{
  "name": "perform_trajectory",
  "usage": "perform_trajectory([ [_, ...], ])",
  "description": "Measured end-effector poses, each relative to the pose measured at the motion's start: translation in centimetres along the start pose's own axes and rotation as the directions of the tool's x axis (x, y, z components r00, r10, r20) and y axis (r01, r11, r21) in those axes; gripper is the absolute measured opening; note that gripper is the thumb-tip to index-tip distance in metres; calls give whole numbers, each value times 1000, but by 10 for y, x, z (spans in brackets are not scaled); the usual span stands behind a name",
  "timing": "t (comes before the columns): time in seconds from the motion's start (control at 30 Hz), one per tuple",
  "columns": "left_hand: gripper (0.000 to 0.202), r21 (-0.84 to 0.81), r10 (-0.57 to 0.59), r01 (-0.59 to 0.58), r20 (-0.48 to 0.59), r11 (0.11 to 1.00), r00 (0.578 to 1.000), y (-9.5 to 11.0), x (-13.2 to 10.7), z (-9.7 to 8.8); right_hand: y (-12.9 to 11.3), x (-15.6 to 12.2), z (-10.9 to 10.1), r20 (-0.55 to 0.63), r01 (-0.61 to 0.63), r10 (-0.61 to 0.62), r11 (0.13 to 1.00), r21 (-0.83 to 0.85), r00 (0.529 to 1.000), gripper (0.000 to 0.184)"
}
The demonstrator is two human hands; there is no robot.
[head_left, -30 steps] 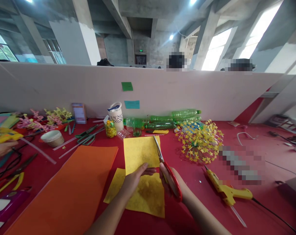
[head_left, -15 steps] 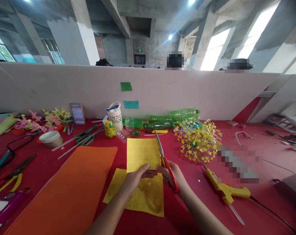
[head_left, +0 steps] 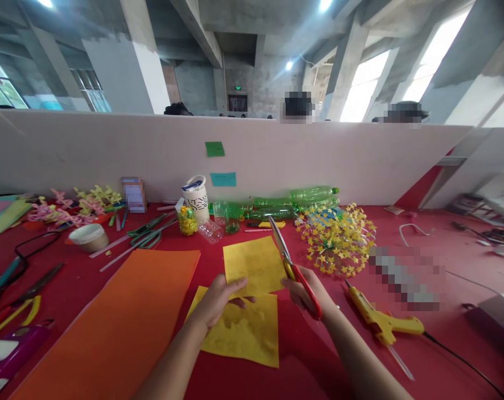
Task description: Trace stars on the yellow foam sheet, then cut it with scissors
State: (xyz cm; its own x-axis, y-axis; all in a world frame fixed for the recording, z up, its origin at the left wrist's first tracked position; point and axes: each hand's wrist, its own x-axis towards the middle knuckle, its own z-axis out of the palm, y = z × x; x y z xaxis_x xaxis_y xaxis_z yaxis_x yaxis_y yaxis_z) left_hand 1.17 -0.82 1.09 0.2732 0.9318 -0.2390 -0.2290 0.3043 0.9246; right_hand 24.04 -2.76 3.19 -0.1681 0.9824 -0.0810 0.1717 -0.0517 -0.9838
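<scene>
My left hand [head_left: 217,298] pinches the near edge of a yellow foam sheet [head_left: 254,265] and holds it up over a second yellow sheet [head_left: 240,329] lying on the red table [head_left: 310,355]. My right hand [head_left: 306,289] grips red-handled scissors [head_left: 294,269]. Their blades point up and away along the held sheet's right edge. The blades look nearly closed.
A large orange sheet [head_left: 114,322] lies to the left. A yellow glue gun [head_left: 381,322] with its cord lies to the right. A yellow star ornament [head_left: 337,240], green bottles [head_left: 293,203], a paper cup [head_left: 197,198], a small bowl [head_left: 89,236] and other scissors [head_left: 146,233] sit farther back before a white partition [head_left: 360,161].
The held yellow sheet has shifted right and tilted. My right hand with the scissors moved right and slightly up along the sheet's edge. A hand at the far left left the view.
</scene>
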Motion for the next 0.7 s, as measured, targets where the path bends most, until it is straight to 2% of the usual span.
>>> perform_trajectory([
  [0.1,30,6,121,-121,-107,993,987,4,4,0,2,0,-1,5,-10,11,998,-61,1000,24],
  [0.23,34,-62,241,-270,-299,961,923,13,9,-11,4,-3,-3,61,38,-21,954,-297,998,27],
  [0.37,33,-106,294,-363,-401,926,868,15,12,-19,5,-6,-2,128,90,-33,877,-472,991,31],
  [0.5,30,-78,307,-363,-389,929,869,13,12,-20,5,-7,2,190,85,14,861,-502,982,36],
  [0.7,39,-52,294,-329,-337,943,895,12,7,-11,-3,-9,12,159,19,55,903,-429,986,44],
])
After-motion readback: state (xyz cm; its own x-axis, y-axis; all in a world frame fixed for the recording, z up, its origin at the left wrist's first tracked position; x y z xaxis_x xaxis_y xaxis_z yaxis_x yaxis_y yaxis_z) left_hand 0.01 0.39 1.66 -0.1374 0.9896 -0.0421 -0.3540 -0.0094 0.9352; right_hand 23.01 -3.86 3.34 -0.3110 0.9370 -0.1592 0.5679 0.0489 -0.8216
